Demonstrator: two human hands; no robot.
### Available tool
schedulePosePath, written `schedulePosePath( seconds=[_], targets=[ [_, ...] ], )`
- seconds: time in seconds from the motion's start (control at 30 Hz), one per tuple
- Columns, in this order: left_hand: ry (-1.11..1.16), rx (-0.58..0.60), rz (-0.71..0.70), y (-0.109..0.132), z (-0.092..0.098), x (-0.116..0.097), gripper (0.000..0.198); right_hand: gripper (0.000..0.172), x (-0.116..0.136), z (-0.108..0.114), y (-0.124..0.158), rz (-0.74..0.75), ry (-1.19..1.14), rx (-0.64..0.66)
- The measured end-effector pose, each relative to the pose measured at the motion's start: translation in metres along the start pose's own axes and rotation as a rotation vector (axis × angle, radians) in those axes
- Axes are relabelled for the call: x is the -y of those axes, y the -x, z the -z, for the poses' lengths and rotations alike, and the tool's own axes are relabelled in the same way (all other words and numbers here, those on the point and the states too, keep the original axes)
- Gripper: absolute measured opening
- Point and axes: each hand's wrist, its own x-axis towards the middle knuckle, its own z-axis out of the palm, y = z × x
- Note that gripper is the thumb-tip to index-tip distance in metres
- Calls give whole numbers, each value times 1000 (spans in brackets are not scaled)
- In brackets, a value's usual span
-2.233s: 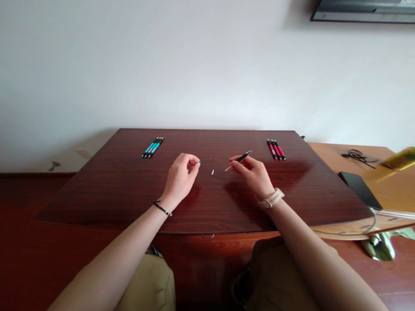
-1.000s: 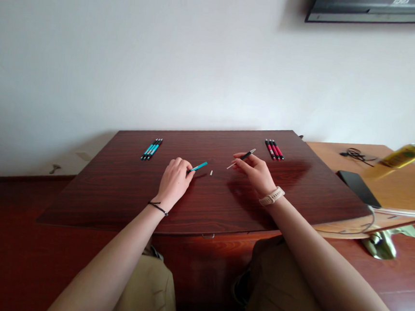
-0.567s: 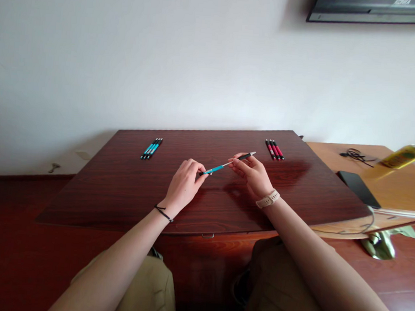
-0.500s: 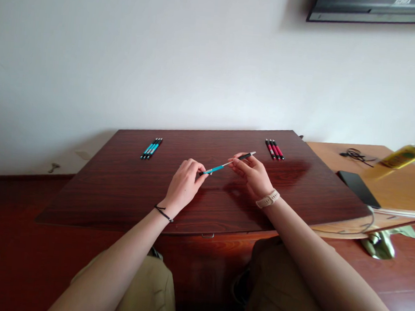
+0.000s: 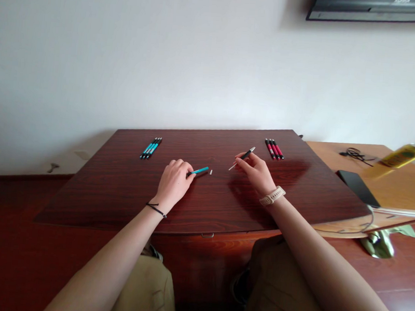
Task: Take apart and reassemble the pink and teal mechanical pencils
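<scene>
My left hand [image 5: 174, 182] is closed on a blue pen barrel [image 5: 200, 171], low over the dark wooden table [image 5: 117, 191]. In my right hand [image 5: 258, 175], the fingers pinch a black pen part [image 5: 247, 153] with a silver tip; a thin white refill [image 5: 232, 167] sticks out below it. The two pen parts are apart. A small white piece [image 5: 211, 172] lies between my hands. Several blue pens [image 5: 151, 148] rest in a row at the back left, and several red pens [image 5: 274, 149] at the back right.
On the right, a lighter wooden desk [image 5: 408, 187] holds a black flat object [image 5: 357, 188], a dark cable [image 5: 356, 155] and a tilted yellow can [image 5: 403, 155]. A green cloth [image 5: 378, 243] lies below it. A screen [image 5: 380, 11] hangs on the wall.
My left hand has moved left and slightly down with the blue barrel. The refill has come out of the barrel and stays with the black part in my right hand. The white piece now shows plainly.
</scene>
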Motion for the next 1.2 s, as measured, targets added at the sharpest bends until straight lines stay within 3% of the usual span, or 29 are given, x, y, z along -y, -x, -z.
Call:
schedulePosePath(
  seconds=[0.13,0.3,0.43,0.57,0.73,0.87,1.07,1.2],
  targets=[
    [-47,28,22,3,1,1,8,40,-1,-4,1,-101,-83,19],
    [-58,82,40,7,8,4,9,22,-1,-10,6,-164,-233,11],
    [-30,35,93,6,16,16,10,17,1,-10,7,-223,-285,29],
    [-47,-33,140,4,21,35,19,16,5,-9,8,-183,-137,19],
    [-10,-20,151,2,13,50,20,32,2,-10,6,-53,163,46],
    [-12,12,132,-1,6,50,18,27,-4,-15,3,35,386,90],
    [-42,11,127,-5,0,46,18,16,-10,-28,3,-1,603,169],
    [-15,-51,53,-5,0,32,17,25,-6,-38,5,22,681,166]
  ],
)
